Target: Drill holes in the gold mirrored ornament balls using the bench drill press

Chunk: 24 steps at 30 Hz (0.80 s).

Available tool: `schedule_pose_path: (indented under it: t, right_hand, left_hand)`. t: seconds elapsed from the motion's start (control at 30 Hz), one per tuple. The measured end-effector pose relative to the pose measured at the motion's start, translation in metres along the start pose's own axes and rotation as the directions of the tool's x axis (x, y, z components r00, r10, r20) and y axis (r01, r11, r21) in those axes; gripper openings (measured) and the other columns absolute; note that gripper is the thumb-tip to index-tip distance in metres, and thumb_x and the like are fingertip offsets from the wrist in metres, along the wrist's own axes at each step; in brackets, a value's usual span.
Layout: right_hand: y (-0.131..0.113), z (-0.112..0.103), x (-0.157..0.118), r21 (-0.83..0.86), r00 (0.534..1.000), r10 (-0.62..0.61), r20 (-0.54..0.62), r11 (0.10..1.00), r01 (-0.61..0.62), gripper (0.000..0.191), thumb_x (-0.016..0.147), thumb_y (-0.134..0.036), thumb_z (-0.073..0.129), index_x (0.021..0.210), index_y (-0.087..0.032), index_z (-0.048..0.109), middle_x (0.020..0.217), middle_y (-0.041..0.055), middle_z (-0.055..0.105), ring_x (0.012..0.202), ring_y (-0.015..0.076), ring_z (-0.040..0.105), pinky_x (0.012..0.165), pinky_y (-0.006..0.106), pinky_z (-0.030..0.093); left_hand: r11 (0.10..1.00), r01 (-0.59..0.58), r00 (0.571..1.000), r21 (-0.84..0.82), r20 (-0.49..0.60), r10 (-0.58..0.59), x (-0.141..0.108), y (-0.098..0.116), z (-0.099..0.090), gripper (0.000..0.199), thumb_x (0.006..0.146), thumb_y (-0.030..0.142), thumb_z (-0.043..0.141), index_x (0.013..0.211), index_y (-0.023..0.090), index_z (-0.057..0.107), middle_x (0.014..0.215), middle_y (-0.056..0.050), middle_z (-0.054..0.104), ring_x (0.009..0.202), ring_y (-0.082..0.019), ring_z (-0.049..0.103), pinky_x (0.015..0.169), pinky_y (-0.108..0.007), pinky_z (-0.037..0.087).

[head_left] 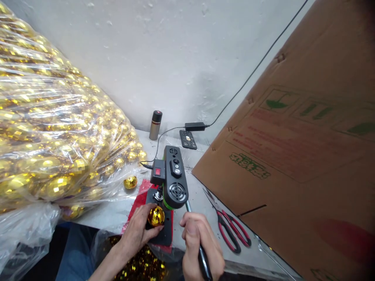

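My left hand point(139, 228) holds a shiny gold ball point(156, 216) between thumb and fingers, low over the dark base plate point(164, 234) of a small black machine point(176, 177). The machine has round vents on top and a red switch on its side box. My right hand point(202, 246) is closed around a black-handled lever point(204, 262) whose metal rod runs up to the machine's right side. A red cloth point(139, 201) lies under the base. Another gold ball point(130, 182) rests on the table, left of the machine.
A large clear bag of gold balls point(67, 128) fills the left. Red-handled scissors point(231, 226) lie right of my right hand, beside a big cardboard box point(287, 148). A spray can point(155, 125), a black adapter point(195, 126) and a phone point(188, 139) are near the wall.
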State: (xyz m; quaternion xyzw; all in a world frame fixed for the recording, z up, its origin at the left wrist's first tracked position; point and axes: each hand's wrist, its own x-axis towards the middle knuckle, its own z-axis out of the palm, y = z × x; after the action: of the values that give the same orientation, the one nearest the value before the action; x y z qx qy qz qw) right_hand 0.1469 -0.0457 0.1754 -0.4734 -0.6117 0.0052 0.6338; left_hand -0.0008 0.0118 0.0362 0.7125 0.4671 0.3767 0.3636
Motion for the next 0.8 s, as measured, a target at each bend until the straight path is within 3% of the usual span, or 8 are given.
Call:
schedule_pose_path:
  t: [0.13,0.33,0.47,0.53,0.63,0.7,0.8]
  right_hand:
    - [0.001,-0.001,-0.001,-0.014,1.000,0.007,0.003,1.000,-0.007,0.025,0.103,-0.008,0.049,0.082,-0.021,0.056,0.073,-0.0022,0.061,0.056,0.0082,0.056,0.051,0.021,0.041]
    - [-0.001,-0.003,0.003,-0.009,1.000,-0.016,0.008,1.000,0.016,0.025,0.102,-0.006,0.049,0.083,-0.021,0.055,0.073,-0.0024,0.060,0.059,0.0086,0.059,0.054,0.021,0.044]
    - [-0.003,-0.003,0.007,-0.011,1.000,-0.016,0.013,1.000,0.017,0.026,0.102,-0.005,0.048,0.083,-0.021,0.055,0.073,-0.0030,0.058,0.060,0.0075,0.058,0.056,0.019,0.045]
    - [-0.004,-0.002,0.009,-0.008,1.000,-0.006,0.005,1.000,0.006,0.027,0.103,-0.005,0.047,0.082,-0.021,0.054,0.072,-0.0029,0.057,0.061,0.0077,0.058,0.058,0.020,0.046]
    - [-0.006,0.001,0.010,-0.005,1.000,0.010,-0.014,1.000,-0.010,0.029,0.103,-0.004,0.047,0.080,-0.021,0.053,0.071,-0.0031,0.054,0.061,0.0081,0.056,0.057,0.020,0.045]
    - [-0.006,0.001,0.010,-0.005,0.999,0.015,-0.028,1.000,-0.015,0.029,0.103,-0.005,0.047,0.079,-0.021,0.053,0.070,-0.0035,0.053,0.059,0.0078,0.055,0.056,0.020,0.044]
    - [-0.005,0.002,0.009,-0.001,0.999,0.016,-0.037,1.000,-0.016,0.028,0.103,-0.007,0.048,0.080,-0.021,0.053,0.070,-0.0038,0.053,0.058,0.0075,0.054,0.055,0.020,0.043]
  left_hand:
    - [1.000,0.002,0.999,-0.023,0.039,-0.001,-0.003,-0.001,-0.002,0.049,0.079,0.029,0.083,0.126,0.022,0.069,0.125,-0.015,0.079,0.116,-0.039,0.074,0.101,-0.052,0.060]
    - [1.000,0.022,0.993,-0.015,0.112,-0.020,0.001,0.004,-0.008,0.049,0.076,0.029,0.084,0.123,0.022,0.072,0.121,-0.015,0.080,0.112,-0.039,0.074,0.099,-0.052,0.059]
    - [0.978,0.160,0.980,-0.131,0.139,-0.142,0.009,0.002,-0.017,0.053,0.078,0.044,0.082,0.124,0.022,0.070,0.117,-0.013,0.081,0.109,-0.037,0.075,0.099,-0.050,0.058]
    - [0.921,0.266,0.962,-0.284,0.132,-0.238,0.012,-0.003,-0.021,0.057,0.082,0.058,0.077,0.124,0.021,0.067,0.117,-0.013,0.081,0.110,-0.035,0.075,0.099,-0.048,0.058]
    - [0.797,0.366,0.930,-0.481,0.145,-0.339,0.015,-0.013,-0.021,0.070,0.077,0.075,0.075,0.120,0.020,0.066,0.117,-0.012,0.082,0.114,-0.034,0.075,0.102,-0.046,0.058]
    - [0.765,0.382,0.922,-0.518,0.163,-0.350,0.015,-0.016,-0.020,0.075,0.074,0.078,0.077,0.118,0.019,0.066,0.117,-0.012,0.082,0.115,-0.034,0.075,0.105,-0.046,0.058]
    - [0.812,0.367,0.930,-0.454,0.174,-0.323,0.015,-0.011,-0.021,0.074,0.076,0.075,0.076,0.123,0.020,0.066,0.118,-0.012,0.082,0.115,-0.033,0.075,0.103,-0.045,0.058]
